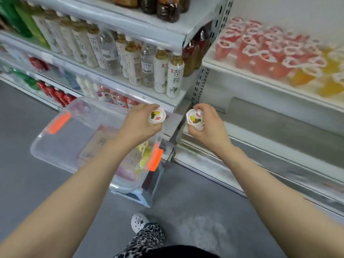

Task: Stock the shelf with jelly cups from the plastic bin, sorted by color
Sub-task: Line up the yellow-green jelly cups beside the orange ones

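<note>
My left hand (138, 123) grips a jelly cup (157, 116) with a white printed lid, held above the right end of the clear plastic bin (55, 146). My right hand (208, 125) grips a second jelly cup (194, 119) in front of the shelf upright. Yellow jelly cups (144, 155) lie in the bin's right end, partly hidden by my left forearm. On the white shelf (242, 71) at the upper right stand many red jelly cups (260, 51), and orange and yellow ones (316, 75) to their right, all blurred.
The bin has orange clips (59, 121) and sits on a low stool on the grey floor. Tea and water bottles (130, 58) fill the left shelves. A perforated metal upright (201, 82) divides the two shelf units. My white clog (139, 221) shows below.
</note>
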Demonstrator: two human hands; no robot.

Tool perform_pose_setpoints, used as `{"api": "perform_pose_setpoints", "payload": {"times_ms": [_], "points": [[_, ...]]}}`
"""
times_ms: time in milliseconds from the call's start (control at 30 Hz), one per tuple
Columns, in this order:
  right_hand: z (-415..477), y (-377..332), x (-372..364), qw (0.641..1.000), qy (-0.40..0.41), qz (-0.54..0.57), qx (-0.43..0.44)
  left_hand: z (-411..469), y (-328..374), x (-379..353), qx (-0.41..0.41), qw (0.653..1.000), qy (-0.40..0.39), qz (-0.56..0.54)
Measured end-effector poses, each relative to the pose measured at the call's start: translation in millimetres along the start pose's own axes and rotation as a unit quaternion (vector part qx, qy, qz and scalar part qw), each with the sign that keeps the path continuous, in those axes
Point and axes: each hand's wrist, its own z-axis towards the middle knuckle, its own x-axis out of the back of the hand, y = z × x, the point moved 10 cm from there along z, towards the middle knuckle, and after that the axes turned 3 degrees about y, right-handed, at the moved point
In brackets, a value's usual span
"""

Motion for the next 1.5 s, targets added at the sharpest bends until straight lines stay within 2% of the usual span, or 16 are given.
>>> {"api": "perform_pose_setpoints", "payload": {"times_ms": [433, 633, 1033, 1300, 1500], "points": [[-145.8, 148.3, 257.3, 0.98, 0.173, -0.074, -0.059, -45.2, 311.8, -100.2, -0.223, 0.974, -0.019, 0.02], [-220.6, 206.1, 359.3, 0.959, 0.229, -0.126, -0.11, -74.6, 432.2, -148.1, -0.279, 0.959, -0.033, -0.027], [-301.9, 301.7, 497.3, 0.902, 0.32, -0.201, -0.208, -79.2, 611.6, -226.0, -0.388, 0.916, -0.069, -0.078], [-306.3, 359.8, 573.7, 0.878, 0.375, -0.199, -0.222, -53.8, 719.5, -260.9, -0.471, 0.878, -0.056, -0.067], [-311.1, 403.3, 633.3, 0.851, 0.418, -0.218, -0.231, -33.0, 801.8, -285.1, -0.501, 0.858, -0.058, -0.094]]}}
